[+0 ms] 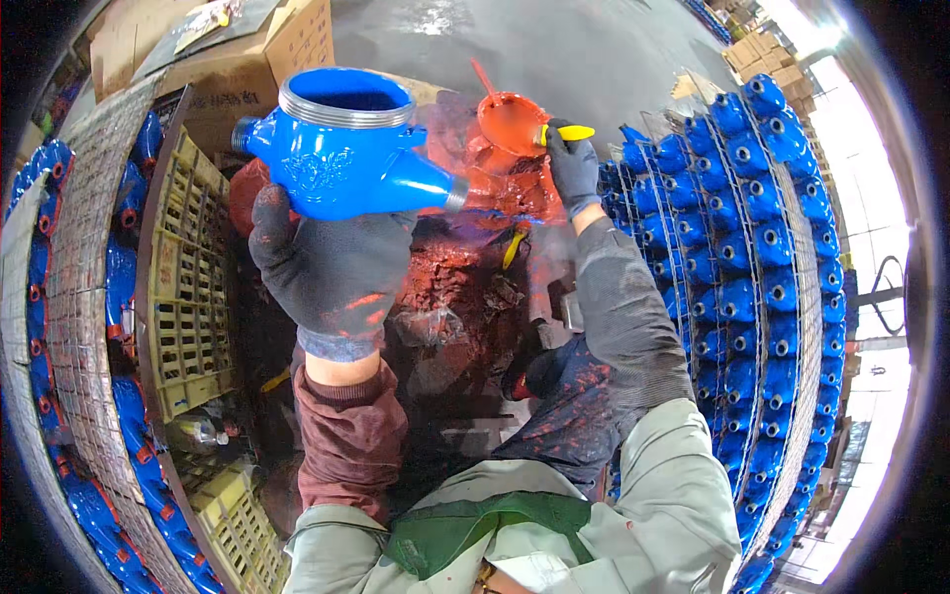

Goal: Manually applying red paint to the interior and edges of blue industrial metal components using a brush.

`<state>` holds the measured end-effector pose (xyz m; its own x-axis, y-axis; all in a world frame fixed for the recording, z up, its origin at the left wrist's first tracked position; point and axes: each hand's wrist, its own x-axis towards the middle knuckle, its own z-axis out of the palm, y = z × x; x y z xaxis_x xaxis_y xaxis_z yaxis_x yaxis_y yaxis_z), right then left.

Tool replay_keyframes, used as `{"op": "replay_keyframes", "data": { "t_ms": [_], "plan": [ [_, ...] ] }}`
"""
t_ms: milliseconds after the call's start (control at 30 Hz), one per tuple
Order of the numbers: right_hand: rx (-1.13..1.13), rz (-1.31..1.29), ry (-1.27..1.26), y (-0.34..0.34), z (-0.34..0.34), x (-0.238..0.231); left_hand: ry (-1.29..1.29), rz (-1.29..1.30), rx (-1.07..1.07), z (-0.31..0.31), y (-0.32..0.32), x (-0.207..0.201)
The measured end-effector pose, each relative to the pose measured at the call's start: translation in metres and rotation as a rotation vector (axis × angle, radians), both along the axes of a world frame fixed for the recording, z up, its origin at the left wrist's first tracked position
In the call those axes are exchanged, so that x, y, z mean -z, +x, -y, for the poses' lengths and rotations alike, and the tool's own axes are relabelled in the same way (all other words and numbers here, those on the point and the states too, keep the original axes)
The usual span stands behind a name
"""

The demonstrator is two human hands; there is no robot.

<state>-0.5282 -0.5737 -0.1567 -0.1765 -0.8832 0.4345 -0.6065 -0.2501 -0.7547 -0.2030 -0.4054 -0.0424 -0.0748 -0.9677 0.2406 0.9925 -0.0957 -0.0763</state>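
My left hand (336,262), in a dark glove smeared with red paint, is closed on a blue water meter body (341,158) from below. The body's wide round opening with a bare metal threaded rim faces up. One threaded pipe end points left and the other points right, toward the red bowl. My gloved right hand (575,176) is closed on a yellow-handled brush (569,133) at the right rim of a red paint bowl (503,121). The brush's bristles cannot be made out. A red stick (483,75) leans in the bowl.
Racks of blue meter bodies (732,297) stand to the right, with more (124,277) at the left. Yellowish plastic crates (190,277) stand beside the left rack. Cardboard boxes (297,45) are at the back left. Another yellow handle (514,249) lies near the paint-covered surface (445,277).
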Motion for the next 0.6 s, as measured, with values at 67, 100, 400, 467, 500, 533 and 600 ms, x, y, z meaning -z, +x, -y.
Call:
{"op": "replay_keyframes", "data": {
  "t_ms": [67, 100, 400, 467, 500, 533, 600],
  "plan": [
    [-0.022, 0.007, 0.016, -0.002, 0.004, 0.001, 0.027, -0.083, 0.027, 0.0, 0.0, -0.001],
    [-0.018, 0.018, 0.038, -0.005, 0.003, 0.0, 0.058, -0.173, 0.068, 0.001, 0.0, -0.001],
    [0.138, 0.55, 0.107, -0.038, -0.051, -0.025, -0.096, -0.102, 0.143, 0.003, -0.018, 0.006],
    [0.168, 0.582, 0.136, -0.035, -0.061, -0.031, -0.066, 0.008, 0.086, 0.003, -0.025, 0.01],
    [0.126, 0.678, 0.153, -0.031, -0.068, -0.035, -0.062, 0.075, 0.043, 0.001, -0.032, 0.012],
    [0.102, 0.77, 0.175, -0.026, -0.077, -0.042, -0.07, 0.149, -0.007, -0.002, -0.039, 0.014],
    [0.027, 0.948, 0.157, -0.009, -0.094, -0.059, 0.115, 0.691, -0.231, -0.012, -0.053, 0.016]
  ]
}}
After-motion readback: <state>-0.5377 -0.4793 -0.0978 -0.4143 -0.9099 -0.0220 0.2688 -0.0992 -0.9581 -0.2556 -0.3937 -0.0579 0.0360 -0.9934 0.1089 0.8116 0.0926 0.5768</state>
